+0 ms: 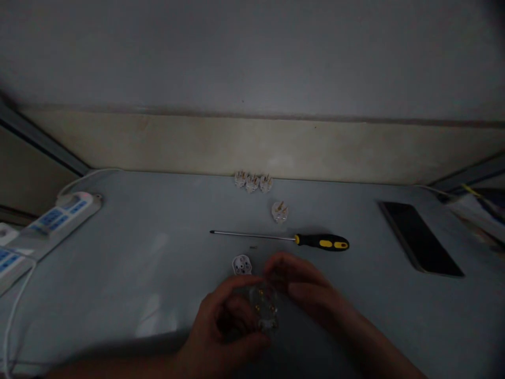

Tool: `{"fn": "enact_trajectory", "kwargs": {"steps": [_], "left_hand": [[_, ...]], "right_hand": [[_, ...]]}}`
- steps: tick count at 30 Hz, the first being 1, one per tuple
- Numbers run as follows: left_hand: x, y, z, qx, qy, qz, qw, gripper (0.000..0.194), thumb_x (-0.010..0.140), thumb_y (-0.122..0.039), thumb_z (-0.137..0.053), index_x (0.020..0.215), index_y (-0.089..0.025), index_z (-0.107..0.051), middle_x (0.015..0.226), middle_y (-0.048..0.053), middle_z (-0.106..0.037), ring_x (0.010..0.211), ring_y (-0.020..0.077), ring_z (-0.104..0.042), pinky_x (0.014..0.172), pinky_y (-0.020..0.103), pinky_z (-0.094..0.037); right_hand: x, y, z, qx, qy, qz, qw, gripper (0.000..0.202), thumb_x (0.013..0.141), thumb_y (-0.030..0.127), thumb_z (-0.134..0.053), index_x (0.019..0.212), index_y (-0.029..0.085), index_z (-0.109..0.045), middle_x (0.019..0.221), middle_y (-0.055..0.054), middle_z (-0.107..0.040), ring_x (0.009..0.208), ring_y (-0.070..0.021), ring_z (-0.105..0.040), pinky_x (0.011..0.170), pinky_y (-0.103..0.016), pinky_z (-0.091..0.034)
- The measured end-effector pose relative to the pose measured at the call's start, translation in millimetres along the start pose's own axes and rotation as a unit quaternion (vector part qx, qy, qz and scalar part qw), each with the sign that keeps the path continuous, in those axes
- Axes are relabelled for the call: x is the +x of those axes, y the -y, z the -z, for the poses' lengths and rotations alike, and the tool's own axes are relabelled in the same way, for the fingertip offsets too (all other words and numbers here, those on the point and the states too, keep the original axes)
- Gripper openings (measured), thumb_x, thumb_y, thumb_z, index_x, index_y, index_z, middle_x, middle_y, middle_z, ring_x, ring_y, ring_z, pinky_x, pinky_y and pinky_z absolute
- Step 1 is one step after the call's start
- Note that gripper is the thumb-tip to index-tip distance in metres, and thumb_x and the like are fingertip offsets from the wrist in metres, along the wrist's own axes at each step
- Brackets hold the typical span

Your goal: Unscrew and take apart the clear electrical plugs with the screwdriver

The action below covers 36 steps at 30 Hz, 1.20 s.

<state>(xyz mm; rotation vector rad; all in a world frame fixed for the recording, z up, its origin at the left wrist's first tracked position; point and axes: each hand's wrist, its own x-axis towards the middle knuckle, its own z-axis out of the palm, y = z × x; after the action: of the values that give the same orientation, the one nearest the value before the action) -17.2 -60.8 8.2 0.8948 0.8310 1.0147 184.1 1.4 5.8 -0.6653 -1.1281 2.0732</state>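
My left hand grips a clear plastic plug housing with brass contacts showing inside, thumb below and index finger above. Close by on the right is my right hand, its fingers curved and the thumb apart from them. I see nothing between them, and whether the fingertips touch the housing is too dark to tell. Just beyond my hands lies a white plug piece with round holes. A small screw rests past it. Farther out lies a screwdriver with a black and yellow handle, its tip pointing left.
A plug with upright pins sits beyond the screwdriver. Three similar plugs stand in a row by the wall. A white power strip with its cable lies left, a dark phone right. Papers are at the right edge.
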Motion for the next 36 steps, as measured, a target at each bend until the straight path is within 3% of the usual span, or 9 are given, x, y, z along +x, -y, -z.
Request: {"fn": "enact_trajectory", "kwargs": {"steps": [4, 13, 17, 19, 21, 25, 29, 32, 36], "left_hand": [[4.9, -3.8, 0.7, -0.06, 0.02, 0.028, 0.998, 0.058, 0.072, -0.011, -0.083, 0.123, -0.032, -0.065, 0.06, -0.007, -0.07, 0.043, 0.0083, -0.065, 0.045, 0.014, -0.054], [6.6, 0.7, 2.8, -0.038, 0.062, 0.045, 0.996, 0.059, 0.071, -0.016, -0.085, 0.125, -0.031, -0.066, 0.058, -0.004, -0.073, 0.041, 0.011, -0.065, 0.042, 0.015, -0.052], [15.7, -9.3, 11.9, 0.093, 0.058, -0.067, 0.992, 0.068, 0.073, -0.018, -0.083, 0.135, -0.031, -0.057, 0.068, -0.003, -0.075, 0.057, 0.015, -0.07, 0.058, 0.023, -0.056], [26.4, -20.8, 21.2, 0.218, 0.014, -0.143, 0.965, 0.058, 0.08, -0.014, -0.072, 0.134, -0.029, -0.055, 0.068, -0.004, -0.072, 0.06, 0.0142, -0.068, 0.065, 0.025, -0.055], [39.3, -33.7, 32.3, 0.337, -0.02, -0.166, 0.927, 0.046, 0.082, -0.009, -0.061, 0.125, -0.026, -0.06, 0.069, -0.003, -0.069, 0.062, 0.0144, -0.065, 0.065, 0.026, -0.054], [59.2, -51.6, 50.2, 0.505, 0.093, -0.179, 0.839, 0.056, 0.069, -0.004, -0.059, 0.122, -0.023, -0.062, 0.114, 0.008, -0.067, 0.105, 0.0269, -0.062, 0.093, 0.043, -0.049], [63.5, -52.5, 54.4, 0.566, 0.176, -0.155, 0.791, 0.061, 0.067, -0.001, -0.06, 0.124, -0.025, -0.06, 0.12, 0.008, -0.063, 0.11, 0.0284, -0.057, 0.097, 0.046, -0.045], [63.1, -49.4, 53.6, 0.568, 0.173, -0.153, 0.79, 0.051, 0.071, -0.005, -0.065, 0.117, -0.025, -0.064, 0.115, 0.007, -0.063, 0.106, 0.0277, -0.057, 0.093, 0.044, -0.045], [62.0, -48.1, 51.3, 0.503, 0.162, -0.147, 0.836, 0.041, 0.074, -0.009, -0.068, 0.111, -0.024, -0.064, 0.106, 0.004, -0.068, 0.099, 0.0245, -0.062, 0.089, 0.039, -0.049]], "right_hand": [[3.3, -9.1, -8.0, 0.142, 0.068, -0.083, 0.984, 0.049, 0.073, 0.034, -0.076, 0.119, 0.02, -0.067, 0.106, -0.006, -0.068, 0.097, -0.0168, -0.062, 0.086, -0.027, -0.045], [3.2, -13.4, -16.0, 0.213, 0.122, -0.065, 0.967, 0.043, 0.074, 0.031, -0.08, 0.114, 0.02, -0.071, 0.101, -0.004, -0.071, 0.091, -0.0095, -0.065, 0.084, -0.019, -0.047], [5.2, -8.6, -10.9, 0.189, 0.096, -0.054, 0.976, 0.043, 0.07, 0.031, -0.083, 0.11, 0.019, -0.07, 0.091, -0.002, -0.067, 0.083, -0.0088, -0.063, 0.077, -0.019, -0.047], [6.3, -4.1, -6.6, 0.159, 0.043, -0.049, 0.985, 0.045, 0.067, 0.035, -0.085, 0.106, 0.019, -0.07, 0.09, -0.002, -0.066, 0.081, -0.01, -0.061, 0.075, -0.021, -0.048], [6.9, 0.0, -1.3, 0.114, -0.019, -0.043, 0.992, 0.049, 0.064, 0.039, -0.086, 0.105, 0.019, -0.068, 0.094, -0.004, -0.065, 0.082, -0.0117, -0.061, 0.074, -0.023, -0.049], [8.2, 1.2, 9.5, 0.023, -0.087, -0.061, 0.994, 0.047, 0.067, 0.039, -0.083, 0.106, 0.019, -0.066, 0.096, -0.004, -0.064, 0.077, -0.01, -0.058, 0.065, -0.021, -0.047], [10.7, -4.7, 14.3, -0.039, -0.096, -0.085, 0.991, 0.043, 0.069, 0.031, -0.083, 0.105, 0.019, -0.063, 0.089, -0.001, -0.063, 0.073, -0.0076, -0.056, 0.062, -0.018, -0.045], [11.3, -9.1, 12.5, -0.03, -0.074, -0.094, 0.992, 0.047, 0.07, 0.029, -0.082, 0.109, 0.02, -0.058, 0.096, -0.001, -0.062, 0.077, -0.009, -0.059, 0.062, -0.02, -0.049], [10.5, -12.6, 7.0, -0.019, -0.049, -0.109, 0.993, 0.047, 0.069, 0.028, -0.082, 0.106, 0.02, -0.055, 0.099, -0.002, -0.062, 0.083, -0.012, -0.062, 0.062, -0.022, -0.054]]}}
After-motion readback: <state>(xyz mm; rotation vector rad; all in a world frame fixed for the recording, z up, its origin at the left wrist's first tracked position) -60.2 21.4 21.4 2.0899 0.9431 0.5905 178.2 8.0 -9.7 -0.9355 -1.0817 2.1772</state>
